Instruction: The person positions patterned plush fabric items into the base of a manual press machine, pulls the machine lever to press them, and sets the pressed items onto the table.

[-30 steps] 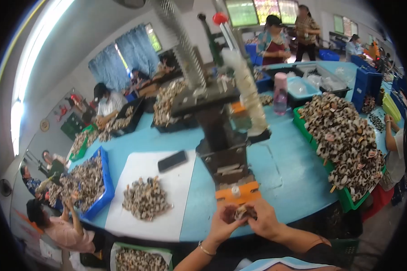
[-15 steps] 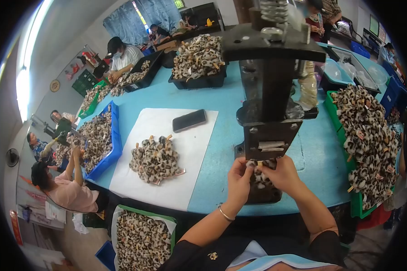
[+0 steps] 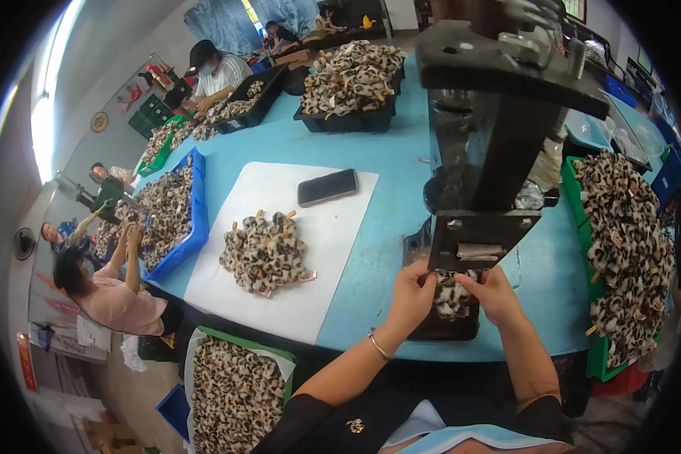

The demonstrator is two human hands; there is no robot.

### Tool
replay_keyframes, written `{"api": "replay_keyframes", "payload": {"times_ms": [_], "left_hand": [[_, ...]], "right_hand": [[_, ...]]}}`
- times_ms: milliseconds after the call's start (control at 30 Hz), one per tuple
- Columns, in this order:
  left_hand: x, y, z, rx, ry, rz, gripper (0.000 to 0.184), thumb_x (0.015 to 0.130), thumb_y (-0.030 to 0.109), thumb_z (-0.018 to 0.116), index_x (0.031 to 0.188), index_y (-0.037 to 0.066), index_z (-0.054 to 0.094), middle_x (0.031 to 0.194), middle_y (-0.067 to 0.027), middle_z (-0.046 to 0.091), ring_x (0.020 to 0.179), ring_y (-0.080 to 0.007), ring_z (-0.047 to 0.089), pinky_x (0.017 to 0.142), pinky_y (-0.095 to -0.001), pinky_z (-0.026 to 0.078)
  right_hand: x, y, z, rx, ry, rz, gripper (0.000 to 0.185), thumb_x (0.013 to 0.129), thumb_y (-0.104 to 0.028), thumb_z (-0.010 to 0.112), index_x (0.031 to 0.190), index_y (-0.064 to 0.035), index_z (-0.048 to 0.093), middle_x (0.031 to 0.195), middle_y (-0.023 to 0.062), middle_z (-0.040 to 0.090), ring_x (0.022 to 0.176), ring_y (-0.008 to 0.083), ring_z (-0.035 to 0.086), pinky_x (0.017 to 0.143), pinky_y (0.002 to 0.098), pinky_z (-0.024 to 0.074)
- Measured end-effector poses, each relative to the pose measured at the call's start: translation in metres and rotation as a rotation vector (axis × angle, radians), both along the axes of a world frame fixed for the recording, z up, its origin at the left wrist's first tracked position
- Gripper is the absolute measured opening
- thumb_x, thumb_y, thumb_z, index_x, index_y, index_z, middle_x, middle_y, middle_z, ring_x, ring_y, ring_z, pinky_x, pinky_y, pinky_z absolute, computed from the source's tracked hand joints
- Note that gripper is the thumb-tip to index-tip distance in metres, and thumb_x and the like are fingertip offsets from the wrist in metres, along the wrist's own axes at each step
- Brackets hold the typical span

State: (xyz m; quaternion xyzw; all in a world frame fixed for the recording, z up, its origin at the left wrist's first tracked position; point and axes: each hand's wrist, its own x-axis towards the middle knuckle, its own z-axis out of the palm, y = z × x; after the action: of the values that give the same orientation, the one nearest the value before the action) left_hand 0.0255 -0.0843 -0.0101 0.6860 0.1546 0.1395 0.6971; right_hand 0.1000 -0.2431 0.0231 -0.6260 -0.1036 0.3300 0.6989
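A small spotted plush piece (image 3: 451,298), furry in white, black and brown, is pinched between my two hands below the head of a black hand press (image 3: 483,231). My left hand (image 3: 412,296) grips its left side with thumb and fingers closed. On the other side my right hand (image 3: 498,293) pinches its upper right edge. The plush's top edge lies right under the press plate, and part of it is hidden there. Beneath both hands is the dark press base (image 3: 454,327).
A pile of spotted plush pieces (image 3: 265,253) and a phone (image 3: 327,188) lie on white paper (image 3: 295,306). Filled trays stand around: green at right (image 3: 598,356), blue at left (image 3: 197,234), black at back (image 3: 348,122). Co-workers (image 3: 113,291) sit at the left.
The view has shifted slightly, so the press appears farther right. The plush between my hands now shows more of its fur below my fingers; the yellowish bit at my fingertips is no longer visible.
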Motion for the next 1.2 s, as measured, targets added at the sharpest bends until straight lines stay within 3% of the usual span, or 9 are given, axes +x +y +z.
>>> {"api": "replay_keyframes", "payload": {"times_ms": [200, 300, 367, 567, 700, 767, 867, 967, 1200], "left_hand": [[-0.011, -0.006, 0.007, 0.325, -0.203, 0.034, 0.015, 0.089, 0.006, 0.061, 0.098, -0.004, 0.067, 0.092, -0.0152, 0.059, 0.085, -0.0270, 0.059, 0.075, -0.0340, 0.045], [-0.017, -0.009, 0.025, 0.429, -0.193, -0.048, 0.020, 0.091, 0.012, 0.064, 0.101, -0.005, 0.065, 0.099, -0.0146, 0.056, 0.097, -0.0277, 0.053, 0.084, -0.0347, 0.044], [-0.023, -0.010, 0.020, 0.521, -0.204, -0.056, 0.023, 0.091, 0.013, 0.065, 0.106, -0.005, 0.064, 0.104, -0.0160, 0.056, 0.097, -0.0292, 0.054, 0.084, -0.0359, 0.044], [-0.020, 0.004, -0.001, 0.696, -0.210, -0.132, 0.033, 0.091, 0.011, 0.065, 0.119, -0.004, 0.059, 0.102, -0.0200, 0.061, 0.085, -0.0349, 0.061, 0.075, -0.0399, 0.050], [-0.023, 0.008, 0.010, 0.763, -0.177, -0.170, 0.037, 0.088, 0.007, 0.067, 0.122, -0.004, 0.057, 0.097, -0.0219, 0.065, 0.079, -0.0374, 0.065, 0.068, -0.0416, 0.051], [-0.024, 0.009, 0.006, 0.735, -0.158, -0.179, 0.039, 0.086, 0.006, 0.067, 0.123, -0.002, 0.056, 0.098, -0.0233, 0.066, 0.084, -0.0393, 0.065, 0.070, -0.0433, 0.051], [-0.023, 0.007, 0.009, 0.740, -0.152, -0.164, 0.041, 0.085, 0.003, 0.067, 0.124, -0.001, 0.056, 0.096, -0.0240, 0.066, 0.087, -0.0417, 0.065, 0.072, -0.0445, 0.052], [-0.024, 0.006, 0.008, 0.726, -0.154, -0.162, 0.043, 0.084, 0.001, 0.066, 0.126, 0.000, 0.056, 0.097, -0.0243, 0.066, 0.088, -0.0434, 0.064, 0.074, -0.0447, 0.052], [-0.023, 0.006, 0.010, 0.660, -0.090, -0.191, 0.048, 0.084, 0.001, 0.066, 0.131, -0.001, 0.055, 0.105, -0.0258, 0.066, 0.096, -0.0434, 0.065, 0.080, -0.0438, 0.053]], "right_hand": [[-0.006, 0.004, 0.000, 0.080, -0.176, -0.020, 0.041, 0.090, 0.002, 0.065, 0.129, 0.0003, 0.050, 0.115, 0.0089, 0.064, 0.103, 0.0135, 0.062, 0.087, 0.0280, 0.0516], [0.004, 0.000, 0.003, 0.046, -0.165, 0.064, 0.044, 0.090, 0.001, 0.065, 0.130, 0.0000, 0.048, 0.115, 0.0092, 0.064, 0.104, 0.0142, 0.062, 0.089, 0.0290, 0.0510], [0.014, -0.005, 0.020, -0.133, -0.098, 0.173, 0.050, 0.088, 0.000, 0.068, 0.133, -0.0005, 0.046, 0.115, 0.0095, 0.064, 0.104, 0.0160, 0.062, 0.089, 0.0319, 0.0516], [0.050, 0.008, 0.039, -0.100, -0.170, 0.347, 0.044, 0.085, -0.017, 0.075, 0.124, -0.0008, 0.061, 0.112, 0.0093, 0.067, 0.099, 0.0165, 0.063, 0.088, 0.0337, 0.0517], [0.056, 0.016, 0.023, -0.166, -0.544, 0.421, 0.036, 0.082, -0.017, 0.077, 0.112, -0.0007, 0.068, 0.105, 0.0068, 0.070, 0.095, 0.0147, 0.063, 0.085, 0.0315, 0.0515], [0.045, 0.019, 0.029, -0.184, -0.438, 0.358, 0.032, 0.078, -0.001, 0.078, 0.108, -0.0003, 0.067, 0.102, 0.0042, 0.068, 0.091, 0.0125, 0.062, 0.080, 0.0301, 0.0531], [0.020, 0.020, 0.027, -0.025, -0.456, 0.166, 0.032, 0.082, -0.009, 0.076, 0.112, 0.0003, 0.067, 0.101, 0.0053, 0.071, 0.093, 0.0158, 0.064, 0.085, 0.0295, 0.0510], [0.004, 0.023, 0.008, 0.135, -0.364, -0.004, 0.031, 0.082, 0.000, 0.072, 0.112, 0.0001, 0.065, 0.102, 0.0050, 0.070, 0.092, 0.0151, 0.064, 0.085, 0.0298, 0.0515], [0.004, 0.014, 0.001, 0.058, -0.451, -0.198, 0.028, 0.093, -0.003, 0.059, 0.120, 0.0011, 0.056, 0.117, 0.0068, 0.061, 0.106, 0.0145, 0.056, 0.094, 0.0301, 0.0449]]}}
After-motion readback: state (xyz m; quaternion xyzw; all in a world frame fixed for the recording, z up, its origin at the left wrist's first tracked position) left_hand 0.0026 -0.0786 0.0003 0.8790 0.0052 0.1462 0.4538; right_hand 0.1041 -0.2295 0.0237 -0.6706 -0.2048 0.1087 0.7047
